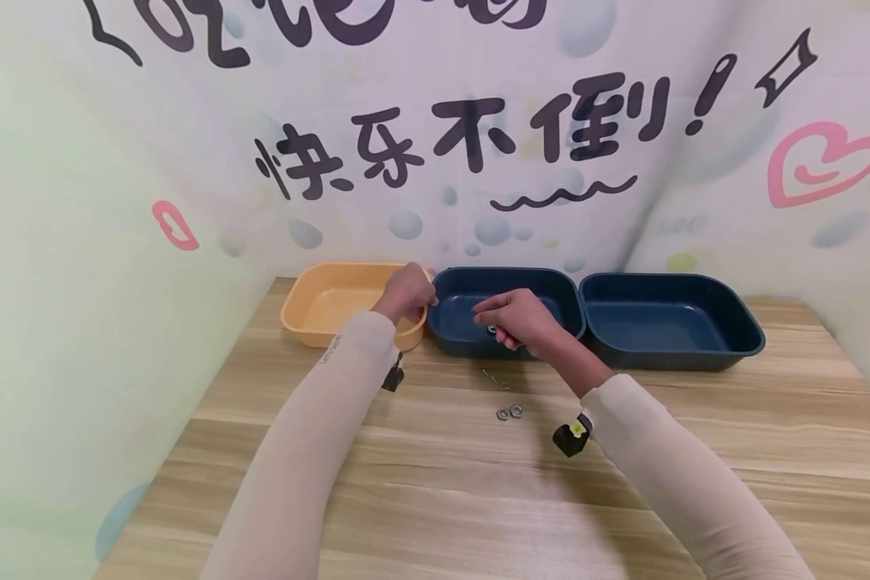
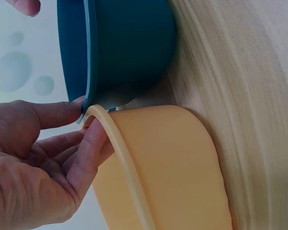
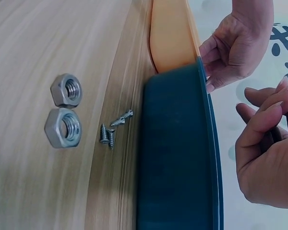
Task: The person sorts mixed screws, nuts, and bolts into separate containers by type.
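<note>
My left hand (image 1: 409, 292) pinches the touching rims of the yellow-orange bin (image 1: 306, 300) and the middle dark blue bin (image 1: 453, 332). In the left wrist view its thumb lies on the blue rim (image 2: 90, 62), with other fingers inside the orange wall (image 2: 168, 163). Over the middle bin hovers my right hand (image 1: 519, 320), its fingers loosely bent and no held item plainly visible. A small metal nut (image 1: 491, 329) shows beside its fingers; whether it touches them is unclear. In front of the bins lie two hex nuts (image 3: 66, 90) and several small screws (image 3: 111, 136).
Another dark blue bin (image 1: 667, 358) stands at the right, against the middle one. All three bins sit along the back of the wood-grain table (image 1: 435, 499), before a printed cloth wall (image 1: 435, 225). Both wrists carry small black cameras (image 1: 569, 439).
</note>
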A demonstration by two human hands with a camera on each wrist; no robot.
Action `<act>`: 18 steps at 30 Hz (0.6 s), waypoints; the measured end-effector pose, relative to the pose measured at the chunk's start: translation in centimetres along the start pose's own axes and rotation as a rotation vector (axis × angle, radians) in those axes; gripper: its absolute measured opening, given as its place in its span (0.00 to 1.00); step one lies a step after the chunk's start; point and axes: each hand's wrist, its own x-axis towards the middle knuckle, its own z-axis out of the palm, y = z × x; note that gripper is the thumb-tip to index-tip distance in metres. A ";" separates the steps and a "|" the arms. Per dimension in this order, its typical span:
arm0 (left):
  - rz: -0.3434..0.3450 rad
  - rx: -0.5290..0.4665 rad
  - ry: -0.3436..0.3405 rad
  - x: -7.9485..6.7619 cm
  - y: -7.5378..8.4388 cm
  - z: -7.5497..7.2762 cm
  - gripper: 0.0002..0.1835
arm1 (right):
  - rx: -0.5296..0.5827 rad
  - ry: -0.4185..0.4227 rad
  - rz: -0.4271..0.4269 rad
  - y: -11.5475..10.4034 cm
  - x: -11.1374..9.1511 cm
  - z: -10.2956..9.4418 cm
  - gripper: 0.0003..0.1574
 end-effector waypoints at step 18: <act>-0.008 -0.014 -0.005 0.1 0.0 0.0 0.09 | -0.013 -0.054 -0.074 -0.3 -1.7 -0.4 0.23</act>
